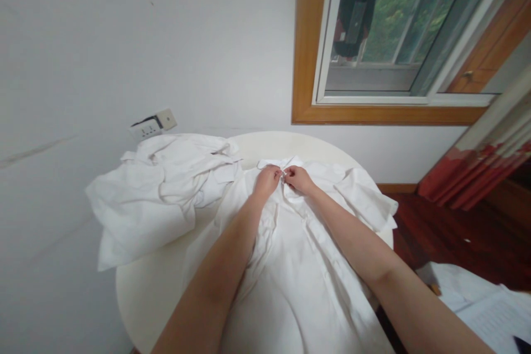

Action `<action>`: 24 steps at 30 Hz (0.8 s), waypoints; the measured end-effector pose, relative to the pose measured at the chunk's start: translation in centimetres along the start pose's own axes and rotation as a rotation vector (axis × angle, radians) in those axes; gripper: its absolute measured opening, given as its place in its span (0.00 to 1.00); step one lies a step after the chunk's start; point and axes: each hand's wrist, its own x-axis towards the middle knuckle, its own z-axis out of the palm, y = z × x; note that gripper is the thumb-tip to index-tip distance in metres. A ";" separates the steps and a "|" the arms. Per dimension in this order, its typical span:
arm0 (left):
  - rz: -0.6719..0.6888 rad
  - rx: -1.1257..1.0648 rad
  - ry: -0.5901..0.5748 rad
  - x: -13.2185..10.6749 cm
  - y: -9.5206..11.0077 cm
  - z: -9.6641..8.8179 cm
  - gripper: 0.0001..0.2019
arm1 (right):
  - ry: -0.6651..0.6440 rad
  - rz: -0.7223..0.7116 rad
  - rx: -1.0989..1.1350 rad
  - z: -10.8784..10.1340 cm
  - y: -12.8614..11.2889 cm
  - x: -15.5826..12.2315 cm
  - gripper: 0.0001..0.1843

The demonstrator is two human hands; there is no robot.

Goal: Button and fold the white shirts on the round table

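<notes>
A white button-up garment [286, 265], like a shirt or coat, lies spread over a round cream table [141, 293], its collar end toward the wall and a sleeve out to the right. Near the collar, my left hand [270, 178] pinches the cloth at the front edge. My right hand [297, 178] pinches the same spot from the other side, so the fingertips of both almost meet. Whether a button sits between them is too small to tell. Further down the front opening, small buttons show faintly along the edge.
A heap of white clothes [166, 188] covers the table's left side and hangs over its edge. Behind it, a power socket [149, 128] is on the wall. A wood-framed window [307, 113] is at the upper right, with a red and beige curtain [460, 177]. Papers [489, 315] lie at the lower right.
</notes>
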 end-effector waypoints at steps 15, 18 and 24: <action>-0.123 -0.164 -0.016 0.3 -1.6 1.4 0.10 | -0.059 -0.086 0.223 -0.4 1.2 0.9 0.13; -0.144 -0.180 -0.027 0.4 -1.4 1.3 0.10 | -0.025 -0.067 0.291 -0.1 1.6 1.3 0.12; -0.154 -0.274 -0.095 0.6 -1.0 0.7 0.13 | 0.015 -0.098 0.265 0.2 2.3 1.7 0.11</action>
